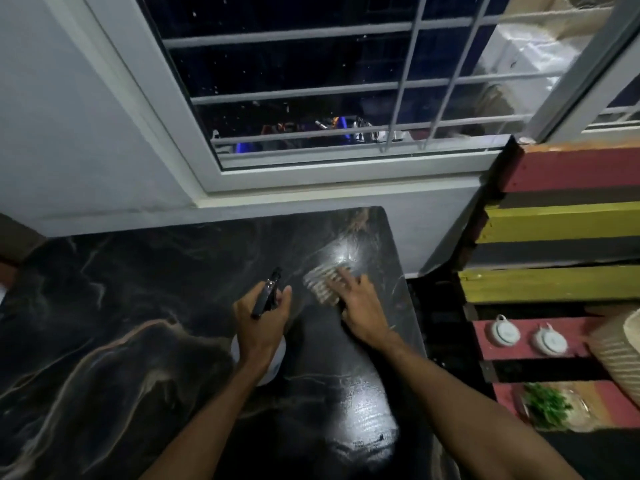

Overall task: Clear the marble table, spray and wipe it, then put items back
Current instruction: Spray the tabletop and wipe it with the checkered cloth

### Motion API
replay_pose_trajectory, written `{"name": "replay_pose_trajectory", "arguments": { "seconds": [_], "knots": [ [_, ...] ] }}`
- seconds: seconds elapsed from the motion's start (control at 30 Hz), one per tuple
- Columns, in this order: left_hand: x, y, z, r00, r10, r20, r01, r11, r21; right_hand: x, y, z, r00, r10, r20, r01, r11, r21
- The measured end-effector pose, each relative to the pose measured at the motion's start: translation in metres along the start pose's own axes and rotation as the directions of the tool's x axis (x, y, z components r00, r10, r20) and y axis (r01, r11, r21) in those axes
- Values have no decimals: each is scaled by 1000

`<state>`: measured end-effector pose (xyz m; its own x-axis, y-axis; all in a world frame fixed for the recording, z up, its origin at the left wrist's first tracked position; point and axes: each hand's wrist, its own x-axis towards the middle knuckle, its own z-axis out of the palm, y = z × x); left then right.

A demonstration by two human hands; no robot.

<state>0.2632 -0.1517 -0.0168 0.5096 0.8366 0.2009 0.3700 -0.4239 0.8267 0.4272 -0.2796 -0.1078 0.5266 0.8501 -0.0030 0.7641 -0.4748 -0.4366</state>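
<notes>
The black marble table (121, 306) with pale veins fills the lower left and middle. My left hand (259, 320) holds a spray bottle (266, 296) with a black trigger head and a white body, raised above the table's middle. My right hand (360, 306) presses flat on a striped cloth (322, 284) near the table's far right corner. Wet shiny patches show beside the cloth and near the right edge lower down.
A barred window (346, 98) stands behind the table. On the right, a slatted bench (554, 230) painted red, yellow and black holds two white cups (504, 332), a green plant (547, 405) in a clear dish and a woven basket (620, 348).
</notes>
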Motion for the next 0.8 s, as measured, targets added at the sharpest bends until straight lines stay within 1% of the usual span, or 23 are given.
{"name": "replay_pose_trajectory", "arguments": {
  "seconds": [0.07, 0.1, 0.13, 0.17, 0.2, 0.23, 0.27, 0.3, 0.37, 0.4, 0.43, 0.5, 0.53, 0.57, 0.6, 0.63, 0.67, 0.7, 0.73, 0.77, 0.8],
  "knots": [
    [14, -5, -1, 999, -28, -17, 28, 999, 15, 29, -8, -1, 969, 242, -49, -239, 969, 69],
    [19, -5, -2, 999, -30, -25, 30, 999, 22, 38, -22, 2, 960, 274, -54, -269, 960, 81],
    [25, -6, -5, 999, -25, -32, 26, 999, 26, 46, -40, 9, 977, 210, -41, -206, 975, 84],
    [32, -9, -8, 999, -13, -40, 14, 1000, 26, 51, -58, 18, 997, 82, -13, -80, 994, 80],
    [38, -10, -11, 999, -1, -46, 2, 1000, 21, 53, -71, 26, 996, -79, 38, 76, 995, 66],
    [44, -14, -15, 999, 5, -52, -4, 1000, 20, 59, -78, 33, 972, -217, 89, 213, 976, 48],
    [50, -18, -19, 998, 5, -56, -4, 1000, 23, 71, -79, 35, 954, -281, 106, 278, 960, 41],
    [58, -24, -23, 998, 6, -67, -4, 999, 35, 89, -78, 40, 964, -252, 86, 250, 968, 36],
    [69, -36, -32, 997, 4, -82, 0, 999, 52, 115, -80, 41, 999, -34, 6, 34, 999, 42],
    [75, -42, -36, 997, 2, -80, 2, 999, 50, 126, -89, 42, 1000, 25, -2, -25, 999, 41],
    [82, -47, -39, 997, 6, -81, -2, 999, 47, 137, -97, 43, 1000, -2, 14, 2, 999, 33],
    [93, -54, -43, 997, 5, -83, -3, 1000, 17, 154, -103, 48, 979, -188, 84, 191, 981, -23],
    [101, -58, -43, 996, 6, -84, -7, 1000, -3, 165, -96, 48, 965, -244, 97, 250, 967, -58],
    [107, -60, -42, 996, 13, -84, -14, 1000, -10, 175, -82, 43, 972, -225, 64, 229, 971, -65],
    [112, -61, -41, 997, 18, -80, -20, 1000, -21, 182, -63, 34, 991, -133, 4, 133, 989, -60],
    [116, -64, -38, 998, 16, -65, -19, 999, -45, 184, -38, 24, 998, 9, -63, -15, 996, -86],
    [119, -64, -35, 998, 16, -59, -20, 998, -67, 184, -12, 9, 979, 157, -127, -172, 978, -118],
    [119, -63, -33, 998, 16, -58, -21, 997, -80, 179, 15, -6, 949, 271, -161, -294, 945, -140],
    [118, -60, -30, 998, 20, -55, -25, 995, -93, 170, 37, -20, 922, 346, -172, -372, 916, -152],
    [116, -56, -27, 998, 34, -53, -39, 994, -101, 160, 52, -29, 912, 372, -172, -398, 905, -152],
    [114, -52, -24, 998, 44, -47, -49, 993, -105, 153, 61, -32, 924, 350, -154, -372, 915, -156]
  ]
}}
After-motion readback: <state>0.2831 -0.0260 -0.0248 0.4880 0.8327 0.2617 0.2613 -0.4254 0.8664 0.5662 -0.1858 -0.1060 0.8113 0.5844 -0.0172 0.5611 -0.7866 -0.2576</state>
